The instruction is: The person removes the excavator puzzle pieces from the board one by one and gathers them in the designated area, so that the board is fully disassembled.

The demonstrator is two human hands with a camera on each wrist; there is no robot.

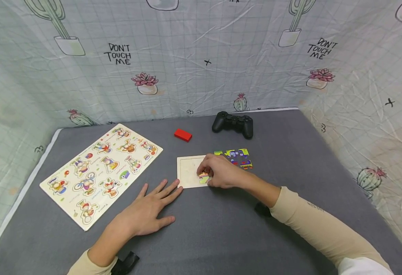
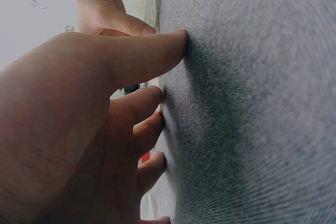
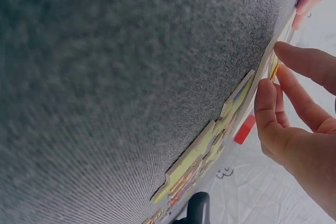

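A pale wooden puzzle tray (image 1: 186,166) lies flat in the middle of the table. My right hand (image 1: 225,172) reaches over it from the right and pinches a small yellow-green and pink jigsaw piece (image 1: 204,178) between thumb and fingers. The right wrist view shows the piece's yellow edge (image 3: 274,66) at the fingertips, down at the tray; most of it is hidden. With fingers spread, my left hand (image 1: 148,214) rests on the grey tabletop, fingertips at the tray's lower left corner. Just right of the tray lie several loose jigsaw pieces (image 1: 243,152), partly behind the right hand.
A large board with cartoon figures (image 1: 96,173) lies at the left. Behind the tray are a red block (image 1: 183,135) and a black game controller (image 1: 233,123). A patterned cloth (image 1: 187,49) hangs along the table's back and sides.
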